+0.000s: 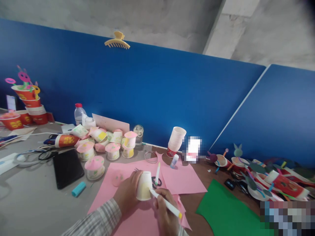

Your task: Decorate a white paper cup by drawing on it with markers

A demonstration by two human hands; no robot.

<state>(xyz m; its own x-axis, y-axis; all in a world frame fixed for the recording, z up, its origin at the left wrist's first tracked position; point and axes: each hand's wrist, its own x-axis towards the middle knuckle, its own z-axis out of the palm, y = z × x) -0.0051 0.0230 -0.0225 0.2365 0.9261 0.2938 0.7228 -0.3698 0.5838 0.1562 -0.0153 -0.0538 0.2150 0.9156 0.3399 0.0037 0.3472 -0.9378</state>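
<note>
My left hand (128,190) is wrapped around a white paper cup (144,183), which stands rim-down with a pale yellow coloured patch on its side. Between the fingers of my right hand (166,206) is a white marker pen (169,206) with a yellow end, its tip touching the cup's right side. Both hands are over pink paper (145,219). Just behind the cup lie a second marker (157,173) with a green tip and black-handled scissors (158,181), partly hidden. A round pink paper piece (118,177) lies to the left of the cup.
Decorated cups with pink paper tops (94,167) crowd the back left, near a black tablet (68,168) and a teal highlighter (78,189). Stacked paper cups (176,141) and a glue stick (174,161) stand behind. Green paper (228,209) and cup crafts (261,183) occupy the right.
</note>
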